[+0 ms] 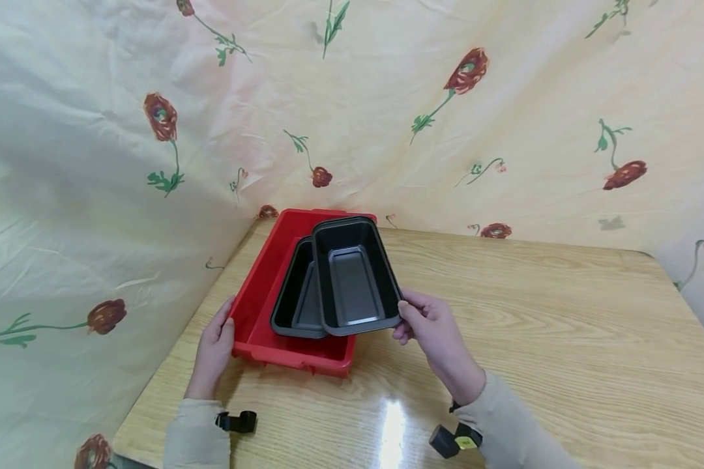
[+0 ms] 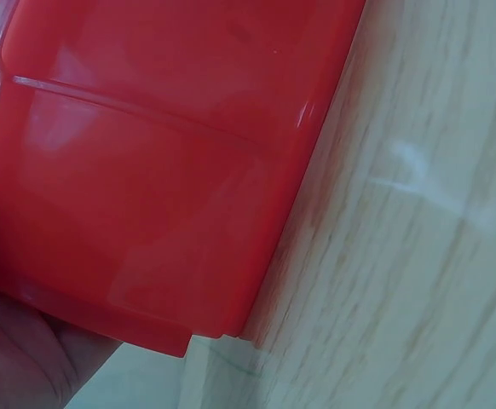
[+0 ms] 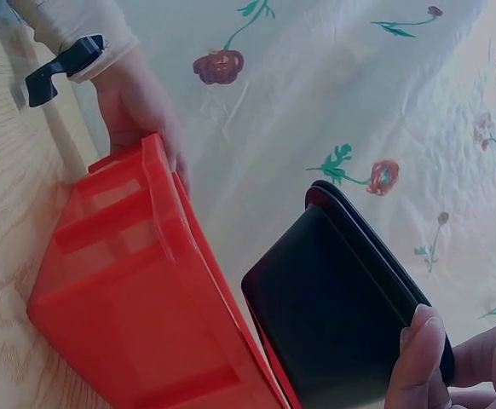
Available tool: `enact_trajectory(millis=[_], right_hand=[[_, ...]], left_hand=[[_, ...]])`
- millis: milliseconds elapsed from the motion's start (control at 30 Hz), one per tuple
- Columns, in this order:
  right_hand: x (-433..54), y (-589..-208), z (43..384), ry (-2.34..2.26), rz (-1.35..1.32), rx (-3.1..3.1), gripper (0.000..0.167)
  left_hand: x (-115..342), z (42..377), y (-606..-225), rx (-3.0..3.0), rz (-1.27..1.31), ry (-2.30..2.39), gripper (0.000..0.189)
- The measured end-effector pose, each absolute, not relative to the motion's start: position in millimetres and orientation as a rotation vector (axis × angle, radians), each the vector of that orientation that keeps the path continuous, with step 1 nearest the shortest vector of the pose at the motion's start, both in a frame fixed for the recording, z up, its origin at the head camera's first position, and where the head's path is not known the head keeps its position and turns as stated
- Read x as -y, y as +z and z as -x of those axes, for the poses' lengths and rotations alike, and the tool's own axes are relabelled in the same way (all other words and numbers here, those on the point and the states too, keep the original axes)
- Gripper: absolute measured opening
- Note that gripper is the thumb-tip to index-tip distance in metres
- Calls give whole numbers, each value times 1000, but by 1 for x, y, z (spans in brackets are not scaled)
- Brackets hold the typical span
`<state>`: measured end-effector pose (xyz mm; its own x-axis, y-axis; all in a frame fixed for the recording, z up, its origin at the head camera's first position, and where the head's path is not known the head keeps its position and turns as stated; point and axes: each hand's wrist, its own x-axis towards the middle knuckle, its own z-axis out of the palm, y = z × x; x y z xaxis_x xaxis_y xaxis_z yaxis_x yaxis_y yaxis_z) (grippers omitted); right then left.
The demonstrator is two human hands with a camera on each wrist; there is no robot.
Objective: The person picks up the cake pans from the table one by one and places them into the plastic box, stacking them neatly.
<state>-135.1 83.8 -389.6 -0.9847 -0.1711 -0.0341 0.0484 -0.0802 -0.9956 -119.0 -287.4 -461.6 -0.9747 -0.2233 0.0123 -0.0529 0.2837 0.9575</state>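
Note:
A red plastic tray point(image 1: 255, 306) stands at the left of the table, and my left hand point(image 1: 212, 348) grips its left rim near the front corner. Inside the tray lies one black loaf pan point(image 1: 293, 290). My right hand point(image 1: 437, 339) pinches the near right corner of a second black loaf pan point(image 1: 354, 280), thumb on top of the rim. That pan is tilted over the first one and overlaps it in the head view. In the right wrist view, the held pan point(image 3: 333, 298) slants above the tray's wall point(image 3: 137, 307).
The wooden table point(image 1: 534, 326) extends to the right of the tray. A flower-printed cloth point(image 1: 387, 117) hangs behind the table and along its left side. Each wrist carries a black strapped-on device, like the one on the left wrist point(image 1: 237, 421).

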Motion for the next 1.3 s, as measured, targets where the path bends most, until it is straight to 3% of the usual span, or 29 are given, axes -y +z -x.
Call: enact_trajectory(millis=[1300], right_hand=[[-35, -396, 148, -2212, 110, -1989, 34]], left_hand=[[286, 118, -461, 2401, -266, -1777, 49]])
